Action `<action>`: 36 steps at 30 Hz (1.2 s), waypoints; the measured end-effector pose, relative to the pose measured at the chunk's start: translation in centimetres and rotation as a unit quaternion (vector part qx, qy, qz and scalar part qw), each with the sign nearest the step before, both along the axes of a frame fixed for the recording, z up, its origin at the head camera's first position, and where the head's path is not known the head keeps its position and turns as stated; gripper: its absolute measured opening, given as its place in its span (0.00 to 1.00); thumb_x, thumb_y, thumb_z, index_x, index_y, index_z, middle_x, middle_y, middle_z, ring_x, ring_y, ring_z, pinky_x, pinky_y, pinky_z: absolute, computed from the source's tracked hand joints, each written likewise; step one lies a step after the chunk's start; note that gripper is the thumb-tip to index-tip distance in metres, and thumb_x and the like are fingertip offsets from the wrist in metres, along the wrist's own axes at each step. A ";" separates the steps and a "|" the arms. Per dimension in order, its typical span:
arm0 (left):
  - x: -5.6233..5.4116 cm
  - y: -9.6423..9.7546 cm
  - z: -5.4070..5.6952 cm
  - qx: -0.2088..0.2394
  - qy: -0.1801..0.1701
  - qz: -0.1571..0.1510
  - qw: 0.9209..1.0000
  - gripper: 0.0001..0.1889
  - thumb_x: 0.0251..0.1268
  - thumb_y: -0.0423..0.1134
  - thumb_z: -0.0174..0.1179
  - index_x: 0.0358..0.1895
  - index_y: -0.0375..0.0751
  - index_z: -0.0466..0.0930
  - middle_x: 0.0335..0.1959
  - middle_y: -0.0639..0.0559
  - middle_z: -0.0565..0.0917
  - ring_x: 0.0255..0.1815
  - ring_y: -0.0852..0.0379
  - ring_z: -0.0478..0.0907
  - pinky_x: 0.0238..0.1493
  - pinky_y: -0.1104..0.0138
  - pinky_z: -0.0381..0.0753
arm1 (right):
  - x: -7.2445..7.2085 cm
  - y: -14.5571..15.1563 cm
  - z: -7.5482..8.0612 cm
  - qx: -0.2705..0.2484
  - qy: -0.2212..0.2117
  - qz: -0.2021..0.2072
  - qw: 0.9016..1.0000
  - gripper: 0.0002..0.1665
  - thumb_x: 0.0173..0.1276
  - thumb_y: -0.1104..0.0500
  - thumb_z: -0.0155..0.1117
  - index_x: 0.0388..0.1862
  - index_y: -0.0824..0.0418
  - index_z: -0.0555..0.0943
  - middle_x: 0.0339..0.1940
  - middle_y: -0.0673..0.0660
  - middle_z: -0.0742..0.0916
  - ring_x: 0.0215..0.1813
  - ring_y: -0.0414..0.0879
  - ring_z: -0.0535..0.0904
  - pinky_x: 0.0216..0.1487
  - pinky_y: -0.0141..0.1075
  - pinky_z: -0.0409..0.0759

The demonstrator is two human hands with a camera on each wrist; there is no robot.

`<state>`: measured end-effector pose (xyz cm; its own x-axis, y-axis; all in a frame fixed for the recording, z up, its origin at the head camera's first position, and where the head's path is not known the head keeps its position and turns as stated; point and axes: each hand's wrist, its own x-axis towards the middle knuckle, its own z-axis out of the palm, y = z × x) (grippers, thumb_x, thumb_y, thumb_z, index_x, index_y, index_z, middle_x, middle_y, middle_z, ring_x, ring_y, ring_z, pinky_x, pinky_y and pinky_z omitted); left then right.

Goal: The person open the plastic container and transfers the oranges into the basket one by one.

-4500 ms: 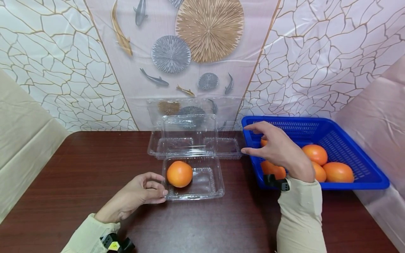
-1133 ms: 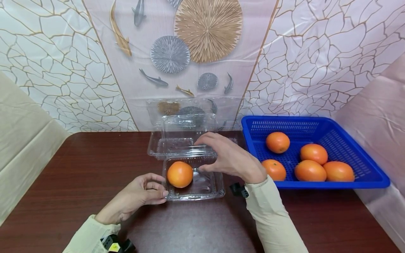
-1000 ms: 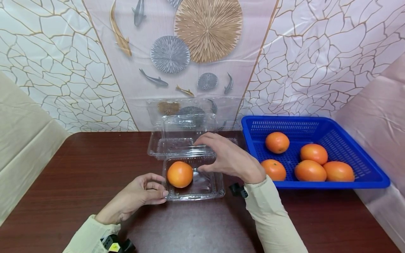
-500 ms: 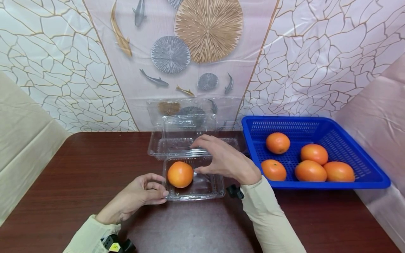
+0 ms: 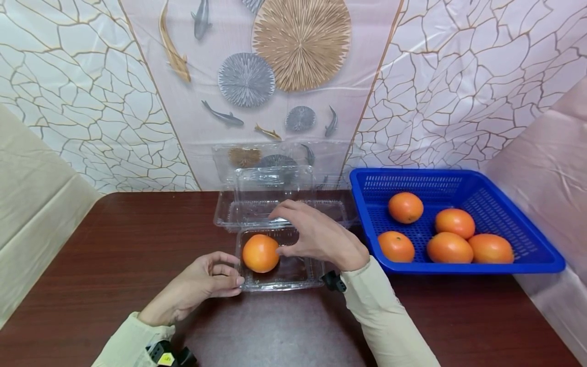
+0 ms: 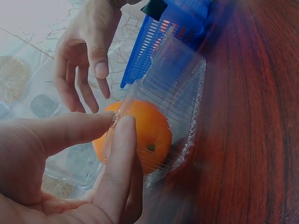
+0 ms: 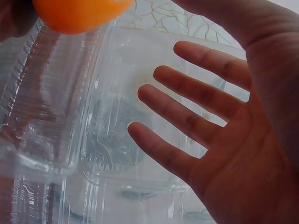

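In the head view, a clear plastic clamshell container [image 5: 293, 281] lies on the table with its lid [image 5: 275, 179] raised at the back. One orange [image 5: 260, 253] sits in its left half. My left hand [image 5: 194, 285] pinches the container's left rim; the left wrist view shows thumb and index finger [image 6: 119, 163] on either side of the thin plastic edge. My right hand [image 5: 318, 235] is over the container, to the right of the orange, its thumb tip close to the fruit. Its fingers [image 7: 187, 109] are spread with nothing held in the right wrist view.
A blue plastic basket [image 5: 458, 268] stands at the right with several oranges [image 5: 405, 207] inside. Behind the front container are more clear plastic containers [image 5: 337, 206], against the patterned wall covering. The brown table [image 5: 137, 239] stretches to the left and front.
My right hand has gone from above the basket leftward to over the container, and lately drifts further left toward the orange. The left hand and the orange in the container stay put.
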<state>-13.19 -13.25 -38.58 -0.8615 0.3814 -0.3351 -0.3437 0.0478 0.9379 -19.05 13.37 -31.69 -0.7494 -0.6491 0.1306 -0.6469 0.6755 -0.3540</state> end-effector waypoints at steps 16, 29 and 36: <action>-0.1 -0.1 0.0 0.000 -0.009 -0.004 1.000 0.32 0.65 0.28 0.68 0.66 0.22 0.61 0.35 0.51 0.83 0.39 0.58 0.86 0.52 0.60 0.91 | 0.1 -1.3 -1.0 0.023 0.005 0.021 1.000 0.35 0.59 0.47 0.79 0.65 0.52 0.79 0.64 0.46 0.80 0.68 0.43 0.75 0.72 0.38 0.78; -0.1 -0.1 0.0 0.000 -0.006 -0.005 1.000 0.31 0.65 0.28 0.68 0.66 0.22 0.61 0.35 0.52 0.82 0.40 0.57 0.86 0.51 0.61 0.92 | 0.3 -2.0 -1.4 0.028 0.016 0.038 0.999 0.35 0.58 0.48 0.80 0.64 0.50 0.80 0.60 0.46 0.82 0.62 0.41 0.77 0.66 0.36 0.81; -0.1 -0.1 0.0 0.001 -0.005 -0.006 1.000 0.31 0.65 0.28 0.68 0.65 0.22 0.61 0.35 0.52 0.82 0.40 0.58 0.86 0.51 0.61 0.91 | 0.4 -2.5 -1.8 0.031 0.013 0.053 0.998 0.34 0.56 0.48 0.81 0.62 0.51 0.81 0.58 0.46 0.82 0.60 0.41 0.77 0.66 0.36 0.81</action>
<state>-13.29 -13.37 -38.54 -0.8532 0.3925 -0.3434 -0.3527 0.0507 0.9344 -18.69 10.90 -33.45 -0.6725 -0.7326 0.1052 -0.7245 0.6226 -0.2958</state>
